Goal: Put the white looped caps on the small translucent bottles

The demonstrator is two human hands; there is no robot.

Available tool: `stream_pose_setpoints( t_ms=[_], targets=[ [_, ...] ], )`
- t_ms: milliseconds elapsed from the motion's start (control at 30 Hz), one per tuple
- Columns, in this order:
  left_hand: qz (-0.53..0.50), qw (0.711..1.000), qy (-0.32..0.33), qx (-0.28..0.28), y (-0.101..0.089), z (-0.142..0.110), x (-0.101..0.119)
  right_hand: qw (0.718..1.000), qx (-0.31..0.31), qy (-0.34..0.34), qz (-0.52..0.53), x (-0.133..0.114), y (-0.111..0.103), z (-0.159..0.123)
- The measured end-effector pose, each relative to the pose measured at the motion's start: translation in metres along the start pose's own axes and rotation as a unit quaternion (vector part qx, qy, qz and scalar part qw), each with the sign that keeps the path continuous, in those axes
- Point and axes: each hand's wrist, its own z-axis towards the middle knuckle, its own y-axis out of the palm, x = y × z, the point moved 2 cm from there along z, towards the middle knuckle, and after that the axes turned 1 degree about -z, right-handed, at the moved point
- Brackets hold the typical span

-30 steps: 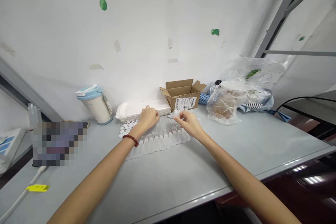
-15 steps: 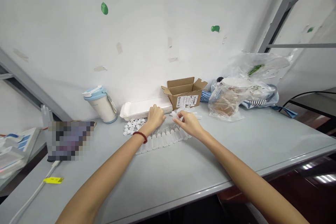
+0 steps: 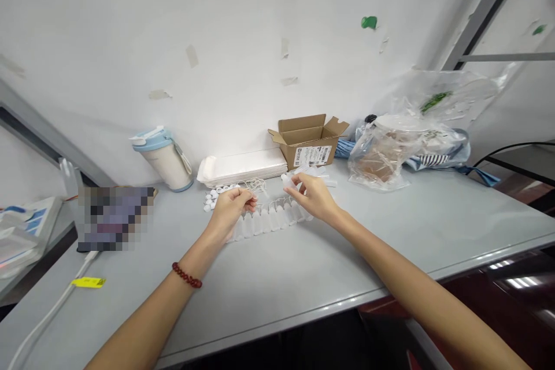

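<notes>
My right hand (image 3: 315,198) pinches a small translucent plastic tube (image 3: 286,180) between thumb and fingertips, above the far end of a row. That row is made of several frosted tubes (image 3: 269,221), side by side on the grey table, with thin cords at their upper ends. My left hand (image 3: 229,208) is closed, thumb against fingers, over the row's left end; what it pinches is too small to make out. Just behind it lie loose white caps (image 3: 211,198), partly covered by the hand, and a tangle of pale string (image 3: 255,185).
A stack of white cartons or sleeves (image 3: 247,165) lies by the wall, beside an open cardboard box (image 3: 310,147). A blue-lidded cup (image 3: 162,159) stands left, near a blurred-out device (image 3: 115,219) with a white cable (image 3: 52,312). Plastic bags (image 3: 381,156) sit at right. More clear tubes lie before the box.
My left hand has drawn back toward me and to the left, uncovering the string. My right hand stays over the row's right end with the tube. The camera view has tilted slightly down.
</notes>
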Motion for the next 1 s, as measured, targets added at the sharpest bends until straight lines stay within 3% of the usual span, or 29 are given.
stream_pose_setpoints(
  t_ms=[200, 467, 800, 1000],
  targets=[
    [-0.09, 0.996, -0.011, -0.017, 0.003, -0.005, 0.003, 0.995, -0.062, -0.072, -0.038, -0.011, 0.012, -0.009],
    [-0.072, 0.996, -0.001, -0.054, 0.012, -0.009, -0.004, 0.99, -0.027, -0.14, 0.008, -0.015, 0.021, -0.015],
    [-0.075, 0.995, 0.058, 0.009, 0.014, -0.015, 0.004, 0.987, -0.034, -0.158, -0.003, -0.014, 0.016, -0.014],
    [0.009, 0.992, 0.124, 0.023, 0.017, -0.019, 0.005, 0.983, -0.023, -0.182, -0.005, -0.015, 0.013, -0.015]
  ],
)
